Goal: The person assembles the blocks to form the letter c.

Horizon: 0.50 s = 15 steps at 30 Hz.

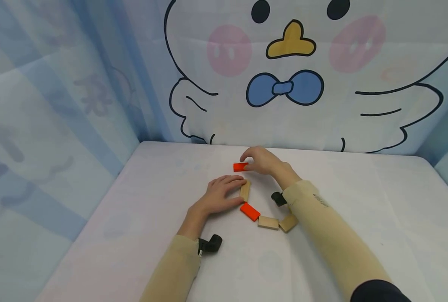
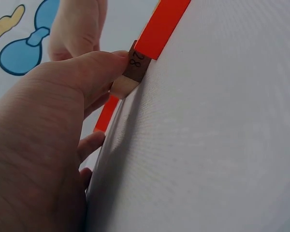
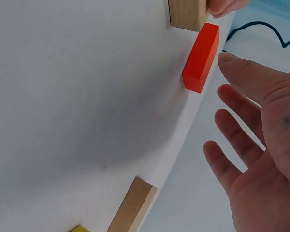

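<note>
Right hand (image 1: pixel 262 161) spread, beside red block (image 1: pixel 239 167) near table's far edge (image 1: pixel 322 154), left hand (image 1: pixel 221 196) pinching wooden block (image 1: pixel 245 191)

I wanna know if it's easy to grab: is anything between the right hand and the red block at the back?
Nothing visible stands between the right hand and the back red block; the right wrist view shows just a small gap there. The left hand, pinching a wooden block, is close by but not between them.

bright red block (image 1: pixel 239 167) near wooden block (image 1: pixel 245 191)
</note>
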{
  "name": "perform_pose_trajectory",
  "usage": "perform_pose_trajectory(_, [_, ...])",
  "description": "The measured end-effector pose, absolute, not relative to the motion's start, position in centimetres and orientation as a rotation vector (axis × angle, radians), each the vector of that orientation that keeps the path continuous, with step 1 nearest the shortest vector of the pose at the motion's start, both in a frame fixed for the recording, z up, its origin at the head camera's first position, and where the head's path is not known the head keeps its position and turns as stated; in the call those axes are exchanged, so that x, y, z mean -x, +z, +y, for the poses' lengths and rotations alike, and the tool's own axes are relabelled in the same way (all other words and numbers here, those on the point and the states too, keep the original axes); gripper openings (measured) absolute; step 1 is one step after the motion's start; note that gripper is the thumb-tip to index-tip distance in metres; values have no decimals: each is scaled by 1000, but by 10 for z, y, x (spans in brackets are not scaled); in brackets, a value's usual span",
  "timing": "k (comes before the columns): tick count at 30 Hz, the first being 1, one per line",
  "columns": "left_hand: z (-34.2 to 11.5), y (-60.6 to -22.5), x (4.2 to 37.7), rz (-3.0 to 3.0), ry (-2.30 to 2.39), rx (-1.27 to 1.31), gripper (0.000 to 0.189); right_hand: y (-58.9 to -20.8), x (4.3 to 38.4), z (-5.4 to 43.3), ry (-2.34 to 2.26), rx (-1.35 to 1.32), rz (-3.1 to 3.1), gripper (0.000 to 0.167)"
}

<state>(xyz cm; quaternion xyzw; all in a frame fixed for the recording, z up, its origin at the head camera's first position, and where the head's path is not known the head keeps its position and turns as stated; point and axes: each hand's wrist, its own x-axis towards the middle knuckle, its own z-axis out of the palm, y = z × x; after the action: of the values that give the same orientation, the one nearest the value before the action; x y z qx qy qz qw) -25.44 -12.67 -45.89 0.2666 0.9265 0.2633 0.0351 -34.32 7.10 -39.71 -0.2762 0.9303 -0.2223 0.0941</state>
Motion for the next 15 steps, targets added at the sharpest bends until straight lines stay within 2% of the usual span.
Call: perform_pose_trajectory(15, [-125, -457, 252, 2843, 826, -796, 55, -410, 350, 67, -562, 895, 2801, 19])
